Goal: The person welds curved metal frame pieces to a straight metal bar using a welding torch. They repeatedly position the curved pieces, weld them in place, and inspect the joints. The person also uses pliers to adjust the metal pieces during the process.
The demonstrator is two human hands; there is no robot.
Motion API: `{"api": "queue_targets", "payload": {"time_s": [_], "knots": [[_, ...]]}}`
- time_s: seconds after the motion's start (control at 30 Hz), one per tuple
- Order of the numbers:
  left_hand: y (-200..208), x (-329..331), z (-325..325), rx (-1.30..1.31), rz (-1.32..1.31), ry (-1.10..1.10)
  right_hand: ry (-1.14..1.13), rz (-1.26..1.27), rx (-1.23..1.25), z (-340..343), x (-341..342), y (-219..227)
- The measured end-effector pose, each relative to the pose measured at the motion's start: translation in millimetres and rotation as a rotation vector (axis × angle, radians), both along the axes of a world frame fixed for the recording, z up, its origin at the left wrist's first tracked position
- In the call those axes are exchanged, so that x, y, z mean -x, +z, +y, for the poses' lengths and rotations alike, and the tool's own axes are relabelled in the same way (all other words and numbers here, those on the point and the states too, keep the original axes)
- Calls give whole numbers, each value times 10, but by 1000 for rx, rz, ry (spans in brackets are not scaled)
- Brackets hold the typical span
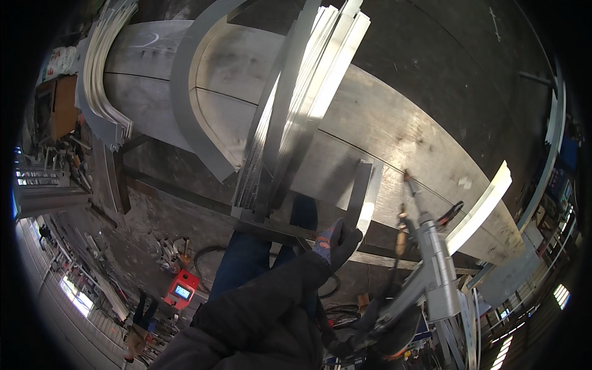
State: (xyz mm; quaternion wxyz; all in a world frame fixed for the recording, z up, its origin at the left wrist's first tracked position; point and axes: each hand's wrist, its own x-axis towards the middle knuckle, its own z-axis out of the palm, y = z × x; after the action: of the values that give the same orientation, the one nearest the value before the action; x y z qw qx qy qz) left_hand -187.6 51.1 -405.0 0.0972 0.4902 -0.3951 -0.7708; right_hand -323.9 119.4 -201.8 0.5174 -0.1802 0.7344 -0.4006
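My left hand (pixel 341 245), in a dark glove with a grey and orange cuff, is closed on the lower end of a short bent metal strip (pixel 357 196). That strip lies over the near edge of the long metal tabletop (pixel 394 117). To its right a grey welding gun (pixel 436 265) points its narrow nozzle toward the tabletop, slightly right of the strip. My right hand (pixel 394 333), dark-gloved and low in the picture, is around the gun's handle; its fingers are mostly hidden in shadow.
A bundle of long metal strips (pixel 320 74) lies across the table to the left. Beyond it are a curved flat strip (pixel 185 92) and stacked curved strips (pixel 98 80). Another curved strip (pixel 481 206) rests at the right. A red box with a screen (pixel 182 288) stands below left.
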Motion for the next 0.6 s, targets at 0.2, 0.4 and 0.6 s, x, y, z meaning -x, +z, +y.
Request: {"api": "queue_targets", "payload": {"time_s": [0.2,0.4,0.6], "knots": [[165,31,-174,11,-1,58,-864,-136,-36,-377,579,-453],[374,-180,-332,-128,146,89,-534,315,-108,-928,1054,-1468],[921,-333,-773,-370,115,508,-216,531,-231,-1006,1055,-1613]]}}
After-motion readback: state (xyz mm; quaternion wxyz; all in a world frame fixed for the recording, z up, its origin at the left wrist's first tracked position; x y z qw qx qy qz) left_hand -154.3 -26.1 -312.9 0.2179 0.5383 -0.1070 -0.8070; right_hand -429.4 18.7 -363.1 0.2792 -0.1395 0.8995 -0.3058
